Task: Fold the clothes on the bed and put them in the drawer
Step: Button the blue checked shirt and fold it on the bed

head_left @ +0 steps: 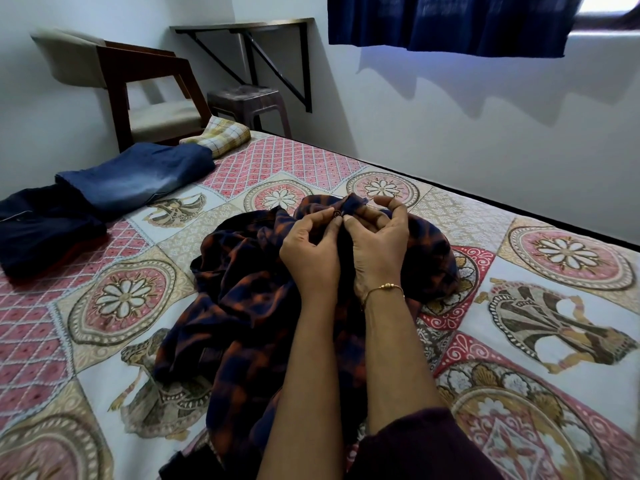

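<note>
A crumpled navy-and-orange checked shirt (242,306) lies on the patterned bedsheet (519,306) in the middle of the bed. Both my hands are raised over its far end. My left hand (308,251) pinches the fabric beside a small brown button (336,213). My right hand (377,240), with a thin gold bangle on the wrist, pinches the shirt's edge right next to that button. At the bed's left side lie folded blue jeans (138,174), a folded dark navy garment (45,230) and a folded yellow checked cloth (220,135).
A wooden chair (121,81) with a beige seat stands past the bed's far left corner. Beside it are a dark plastic stool (249,102) and a wall-mounted shelf (242,26). A blue curtain (450,22) hangs on the white wall along the bed's right side.
</note>
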{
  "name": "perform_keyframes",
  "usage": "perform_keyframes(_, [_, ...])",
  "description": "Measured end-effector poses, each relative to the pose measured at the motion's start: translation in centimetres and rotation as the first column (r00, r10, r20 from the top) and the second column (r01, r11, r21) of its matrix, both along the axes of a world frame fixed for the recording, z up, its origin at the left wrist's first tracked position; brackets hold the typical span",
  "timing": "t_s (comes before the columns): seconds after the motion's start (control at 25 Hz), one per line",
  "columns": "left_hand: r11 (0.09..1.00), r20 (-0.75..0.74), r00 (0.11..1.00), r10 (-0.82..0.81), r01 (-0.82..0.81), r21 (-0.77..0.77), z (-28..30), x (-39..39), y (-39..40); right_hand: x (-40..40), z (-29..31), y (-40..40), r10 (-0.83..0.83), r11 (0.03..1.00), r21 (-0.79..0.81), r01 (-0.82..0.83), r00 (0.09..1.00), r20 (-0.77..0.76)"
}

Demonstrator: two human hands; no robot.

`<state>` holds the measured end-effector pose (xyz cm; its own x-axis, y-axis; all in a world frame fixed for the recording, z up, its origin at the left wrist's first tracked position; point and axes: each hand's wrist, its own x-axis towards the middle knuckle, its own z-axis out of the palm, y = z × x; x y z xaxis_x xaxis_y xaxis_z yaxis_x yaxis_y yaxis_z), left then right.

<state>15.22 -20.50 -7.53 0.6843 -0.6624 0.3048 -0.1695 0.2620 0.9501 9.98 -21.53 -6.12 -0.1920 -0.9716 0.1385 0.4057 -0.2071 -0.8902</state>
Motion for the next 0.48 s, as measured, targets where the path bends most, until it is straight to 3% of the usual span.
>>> perform_keyframes(0.48, [0.998,-0.140,0.988,-0.058,0.061,0.013,0.27,-0.32,0.20,-0.13,-0.59,-0.46,0.065,0.998,0.021,-0.064,0.995,-0.072])
